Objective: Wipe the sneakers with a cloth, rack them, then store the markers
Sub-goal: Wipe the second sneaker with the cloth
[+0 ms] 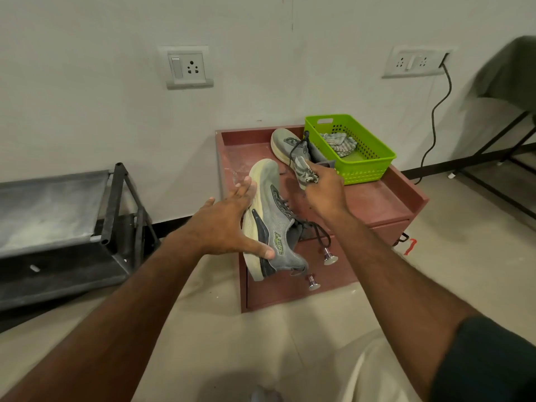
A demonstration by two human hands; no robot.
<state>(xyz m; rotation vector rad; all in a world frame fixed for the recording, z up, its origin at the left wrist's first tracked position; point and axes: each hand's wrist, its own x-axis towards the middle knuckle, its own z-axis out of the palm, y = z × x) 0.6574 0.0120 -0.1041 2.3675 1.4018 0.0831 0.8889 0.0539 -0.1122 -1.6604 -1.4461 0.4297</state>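
My left hand (223,224) grips a grey sneaker (278,216) with a cream sole, thumb on its side and fingers spread along the sole. The shoe is tilted on its side, above the front of the red-brown cabinet (377,198). My right hand (324,190) holds a bunched striped cloth (306,172) just above the sneaker's laces. The second grey sneaker (285,145) lies on the cabinet top by the back wall. No markers are in sight.
A green plastic basket (374,161) on the cabinet's back right holds another striped cloth (339,143). A low black shoe rack (58,204) stands to the left against the wall. Two metal drawer knobs (330,258) stick out of the cabinet front. A black table frame (493,146) stands at right.
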